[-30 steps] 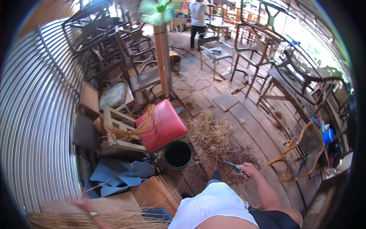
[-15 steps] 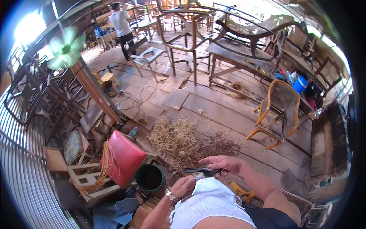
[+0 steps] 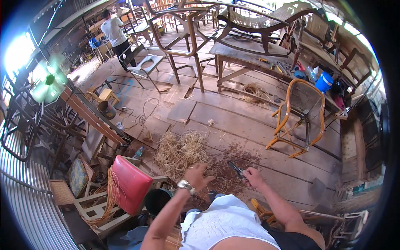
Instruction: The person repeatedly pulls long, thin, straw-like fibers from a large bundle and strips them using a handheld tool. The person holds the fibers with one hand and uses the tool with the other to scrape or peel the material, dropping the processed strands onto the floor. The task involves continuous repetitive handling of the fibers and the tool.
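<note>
My left hand (image 3: pixel 199 176), with a metal-banded watch (image 3: pixel 186 186) at the wrist, reaches over the near edge of a pile of pale cane shavings (image 3: pixel 181 152). Its fingers are apart and I see nothing in them. To its right, my right hand (image 3: pixel 254 177) is closed on a slim dark hand tool (image 3: pixel 236 168), which points away to the upper left above the floor. Whether the tool is pliers, a cutter or a knife does not show. A white cloth (image 3: pixel 227 223) covers my lap between the forearms.
On the left, a red cushion (image 3: pixel 130 183) with cane strands leans on a wooden frame, beside a dark green bucket (image 3: pixel 157 201). A rattan armchair (image 3: pixel 301 121) stands at the right. Beyond it is a workbench (image 3: pixel 246 58) with tools. A person (image 3: pixel 114 33) stands far left.
My hands have moved apart from above my lap. The left hand has let go and reached forward over the shavings; the right has carried the dark tool rightward. The view has shifted slightly.
</note>
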The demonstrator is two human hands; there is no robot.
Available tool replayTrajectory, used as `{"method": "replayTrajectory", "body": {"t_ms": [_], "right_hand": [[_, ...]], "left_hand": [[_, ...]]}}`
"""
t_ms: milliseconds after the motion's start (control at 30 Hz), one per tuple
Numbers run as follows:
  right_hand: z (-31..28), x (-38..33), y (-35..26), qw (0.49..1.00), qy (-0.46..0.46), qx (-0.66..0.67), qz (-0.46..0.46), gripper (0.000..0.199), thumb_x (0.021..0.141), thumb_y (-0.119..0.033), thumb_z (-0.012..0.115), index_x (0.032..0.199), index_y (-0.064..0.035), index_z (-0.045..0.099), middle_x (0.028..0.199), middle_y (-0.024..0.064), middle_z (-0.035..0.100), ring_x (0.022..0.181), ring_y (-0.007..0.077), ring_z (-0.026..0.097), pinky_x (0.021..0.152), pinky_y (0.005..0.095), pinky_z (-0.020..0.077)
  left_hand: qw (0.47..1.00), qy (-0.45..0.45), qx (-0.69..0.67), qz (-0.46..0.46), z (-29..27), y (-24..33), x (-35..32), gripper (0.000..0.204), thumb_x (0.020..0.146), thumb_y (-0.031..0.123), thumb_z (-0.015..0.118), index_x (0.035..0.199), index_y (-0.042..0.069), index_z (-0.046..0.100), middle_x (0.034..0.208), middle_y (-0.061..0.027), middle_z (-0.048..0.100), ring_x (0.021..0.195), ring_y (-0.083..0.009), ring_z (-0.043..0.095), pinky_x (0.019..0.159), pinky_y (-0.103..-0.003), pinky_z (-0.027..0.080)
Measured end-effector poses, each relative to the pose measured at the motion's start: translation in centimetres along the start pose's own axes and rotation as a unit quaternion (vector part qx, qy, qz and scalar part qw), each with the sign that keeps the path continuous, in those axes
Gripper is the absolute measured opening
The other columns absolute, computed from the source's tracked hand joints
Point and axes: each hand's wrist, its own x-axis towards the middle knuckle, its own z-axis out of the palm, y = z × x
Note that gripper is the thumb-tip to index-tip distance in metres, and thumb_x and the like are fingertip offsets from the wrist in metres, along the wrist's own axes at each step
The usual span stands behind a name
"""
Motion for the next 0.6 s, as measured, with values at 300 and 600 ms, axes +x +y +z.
{"method": "replayTrajectory", "body": {"t_ms": [300,600], "right_hand": [[14.1,3.4,-1.4,0.957,-0.052,0.262,-0.112,0.016,0.098,-0.021,0.054,0.086,-0.0114,0.057,0.076,-0.0037,0.054,0.067,0.0041,0.049,0.053,0.0213,0.0411],[17.2,2.7,-0.4,0.982,-0.118,0.094,-0.118,0.025,0.1,-0.028,0.049,0.084,-0.008,0.054,0.073,-0.0027,0.05,0.063,0.0054,0.046,0.054,0.024,0.0407]], "left_hand": [[0.964,0.173,-0.201,0.016,4.8,1.8,-1.9,0.044,0.079,0.02,0.072,0.121,0.015,0.062,0.092,-0.0114,0.062,0.076,-0.0272,0.065,0.067,-0.037,0.052],[0.904,0.128,-0.342,-0.222,4.1,-1.4,-4.3,0.037,0.067,0.016,0.079,0.099,0.008,0.063,0.076,-0.0043,0.064,0.062,-0.0103,0.057,0.06,-0.027,0.05]]}}
